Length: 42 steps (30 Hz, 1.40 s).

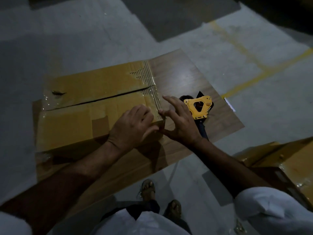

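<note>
A closed brown cardboard box (81, 92) lies on a wood-patterned sheet (183, 77) on the floor, its top flaps meeting along a dark seam. Clear tape shines along its right edge. My left hand (133, 126) rests on the box's near right corner, fingers curled over the top and thumb against the side. My right hand (179, 119) is beside it with straight, spread fingers touching the taped right edge of the box. A yellow tape dispenser (199, 106) with a dark handle lies on the sheet just behind my right hand.
A second cardboard box (286, 160) with shiny tape sits at the right. Flat grey sheets (177, 19) lie on the concrete floor beyond. Yellow floor lines (264, 72) run at the right. My sandalled feet (159, 199) stand near the sheet's front edge.
</note>
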Each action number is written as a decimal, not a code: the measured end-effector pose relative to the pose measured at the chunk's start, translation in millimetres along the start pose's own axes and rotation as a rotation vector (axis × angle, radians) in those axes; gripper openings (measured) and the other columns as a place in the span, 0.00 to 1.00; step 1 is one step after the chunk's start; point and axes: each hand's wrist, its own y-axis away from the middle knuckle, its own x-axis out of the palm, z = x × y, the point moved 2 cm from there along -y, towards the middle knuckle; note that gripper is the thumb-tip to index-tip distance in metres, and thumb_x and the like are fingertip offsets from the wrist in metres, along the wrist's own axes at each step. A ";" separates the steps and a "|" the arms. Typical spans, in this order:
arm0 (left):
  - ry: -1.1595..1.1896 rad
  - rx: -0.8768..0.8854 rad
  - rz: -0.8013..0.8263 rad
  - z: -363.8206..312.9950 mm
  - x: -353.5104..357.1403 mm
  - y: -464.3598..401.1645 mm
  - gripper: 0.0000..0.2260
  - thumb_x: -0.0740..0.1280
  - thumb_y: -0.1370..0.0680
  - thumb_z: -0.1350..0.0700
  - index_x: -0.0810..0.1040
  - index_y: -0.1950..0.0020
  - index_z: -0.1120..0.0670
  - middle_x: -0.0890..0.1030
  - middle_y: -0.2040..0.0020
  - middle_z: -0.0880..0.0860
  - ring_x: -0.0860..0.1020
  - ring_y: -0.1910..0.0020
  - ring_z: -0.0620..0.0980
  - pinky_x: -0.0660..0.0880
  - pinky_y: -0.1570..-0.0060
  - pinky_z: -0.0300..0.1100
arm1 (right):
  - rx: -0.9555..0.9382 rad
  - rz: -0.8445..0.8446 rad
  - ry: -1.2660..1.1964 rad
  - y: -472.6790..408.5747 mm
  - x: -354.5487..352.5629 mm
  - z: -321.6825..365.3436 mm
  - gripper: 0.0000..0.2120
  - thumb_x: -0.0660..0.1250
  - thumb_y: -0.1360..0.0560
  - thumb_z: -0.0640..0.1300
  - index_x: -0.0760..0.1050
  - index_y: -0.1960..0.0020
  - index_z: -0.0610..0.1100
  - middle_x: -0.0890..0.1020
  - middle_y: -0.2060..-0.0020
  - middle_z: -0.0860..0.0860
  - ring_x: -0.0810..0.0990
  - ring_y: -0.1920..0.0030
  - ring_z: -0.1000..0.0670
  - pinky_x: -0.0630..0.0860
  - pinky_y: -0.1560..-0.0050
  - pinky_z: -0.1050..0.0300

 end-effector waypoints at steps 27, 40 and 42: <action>0.160 -0.336 0.013 -11.2 -5.8 -0.6 0.24 0.72 0.25 0.37 0.77 0.43 0.55 0.77 0.44 0.54 0.78 0.46 0.54 0.79 0.52 0.50 | -0.472 0.148 0.033 -40.8 -22.3 -33.7 0.21 0.72 0.21 0.58 0.80 0.37 0.43 0.74 0.26 0.42 0.70 0.25 0.41 0.70 0.28 0.39; 0.144 -0.430 0.166 -17.4 -18.8 -16.0 0.34 0.79 0.31 0.37 0.71 0.31 0.48 0.70 0.38 0.51 0.69 0.42 0.49 0.74 0.45 0.46 | -0.501 0.247 0.018 -49.8 -27.1 -38.4 0.23 0.70 0.21 0.60 0.76 0.35 0.45 0.75 0.27 0.46 0.66 0.22 0.47 0.48 0.17 0.39; 0.067 -0.453 0.229 -20.8 -15.2 -16.5 0.41 0.82 0.34 0.41 0.66 0.28 0.46 0.69 0.33 0.54 0.68 0.39 0.53 0.74 0.41 0.51 | -0.458 0.224 -0.013 -42.5 -21.8 -35.4 0.24 0.75 0.25 0.55 0.77 0.36 0.42 0.76 0.28 0.44 0.67 0.22 0.46 0.48 0.18 0.37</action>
